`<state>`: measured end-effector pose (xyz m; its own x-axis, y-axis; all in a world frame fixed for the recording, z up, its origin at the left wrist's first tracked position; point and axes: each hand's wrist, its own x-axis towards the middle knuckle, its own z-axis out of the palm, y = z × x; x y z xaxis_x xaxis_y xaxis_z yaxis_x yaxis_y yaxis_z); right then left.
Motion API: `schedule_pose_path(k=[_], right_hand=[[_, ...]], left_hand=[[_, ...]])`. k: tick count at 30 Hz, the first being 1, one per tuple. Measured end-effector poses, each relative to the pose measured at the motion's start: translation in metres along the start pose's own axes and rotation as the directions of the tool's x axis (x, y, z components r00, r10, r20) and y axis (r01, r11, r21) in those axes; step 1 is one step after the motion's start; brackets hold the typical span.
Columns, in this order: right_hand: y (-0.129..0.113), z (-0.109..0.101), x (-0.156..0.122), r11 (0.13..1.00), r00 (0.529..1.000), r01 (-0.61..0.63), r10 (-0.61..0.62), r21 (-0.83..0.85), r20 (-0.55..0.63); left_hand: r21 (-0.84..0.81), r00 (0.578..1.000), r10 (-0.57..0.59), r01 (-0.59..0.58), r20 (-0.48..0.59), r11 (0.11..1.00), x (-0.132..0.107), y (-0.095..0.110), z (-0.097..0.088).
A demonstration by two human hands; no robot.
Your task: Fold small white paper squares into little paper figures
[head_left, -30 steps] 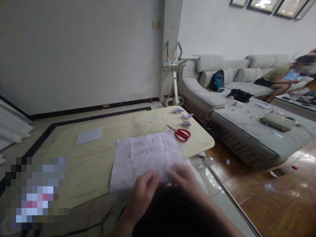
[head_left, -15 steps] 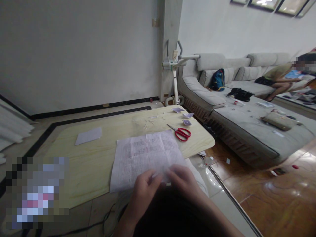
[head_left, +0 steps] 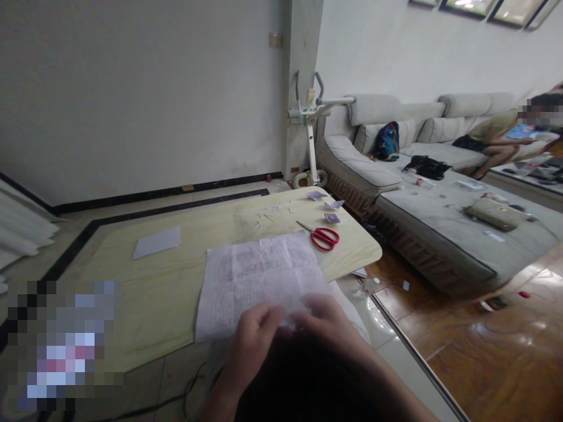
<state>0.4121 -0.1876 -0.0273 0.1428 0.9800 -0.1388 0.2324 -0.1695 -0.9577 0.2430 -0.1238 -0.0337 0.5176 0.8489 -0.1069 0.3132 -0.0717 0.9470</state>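
Observation:
My left hand (head_left: 258,328) and my right hand (head_left: 323,316) are close together at the near edge of the table. Both have bent, closed fingers, and their fingertips nearly meet. Something small and pale shows between them, too blurred to name. Just beyond lies a large printed sheet of paper (head_left: 259,275) with fold creases, its near right part hidden by my hands. Red-handled scissors (head_left: 324,238) rest at the sheet's far right corner. Past them stand small folded paper pieces (head_left: 332,218).
The pale wooden table (head_left: 176,305) also bears a white paper piece (head_left: 157,242) and thin paper scraps (head_left: 264,218). To the right is a grey sofa (head_left: 422,228) with bags on it, where a person (head_left: 488,138) sits. Exercise equipment (head_left: 311,135) stands by the wall.
My fingers have shifted slightly against each other, the right ones blurred by motion. The pale bit between them shows less clearly. Paper and scissors lie as before.

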Motion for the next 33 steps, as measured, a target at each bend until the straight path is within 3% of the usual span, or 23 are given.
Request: schedule_pose_path(k=[5,11,16,27,33], right_hand=[[-0.005,0.000,0.000,0.995,0.999,-0.018,0.015,0.098,0.034],[-0.011,-0.003,-0.003,0.988,0.996,-0.058,0.047,0.141,0.077],[-0.014,-0.006,-0.005,0.985,0.996,-0.063,0.052,0.160,0.072],[-0.009,-0.003,-0.002,0.978,0.996,-0.076,0.064,0.192,0.068],[-0.005,-0.004,-0.001,0.972,0.995,-0.092,0.082,0.216,0.053]], left_hand=[[0.024,1.000,-0.003,0.002,0.027,1.000,-0.001,0.000,-0.002],[0.000,1.000,-0.002,0.002,-0.016,1.000,-0.003,-0.001,-0.003],[-0.025,1.000,-0.016,0.016,0.019,1.000,-0.001,-0.002,-0.003],[-0.077,0.997,0.028,-0.034,-0.076,0.996,-0.003,-0.002,-0.006],[-0.001,0.996,0.057,-0.057,-0.068,0.998,-0.004,-0.003,-0.005]])
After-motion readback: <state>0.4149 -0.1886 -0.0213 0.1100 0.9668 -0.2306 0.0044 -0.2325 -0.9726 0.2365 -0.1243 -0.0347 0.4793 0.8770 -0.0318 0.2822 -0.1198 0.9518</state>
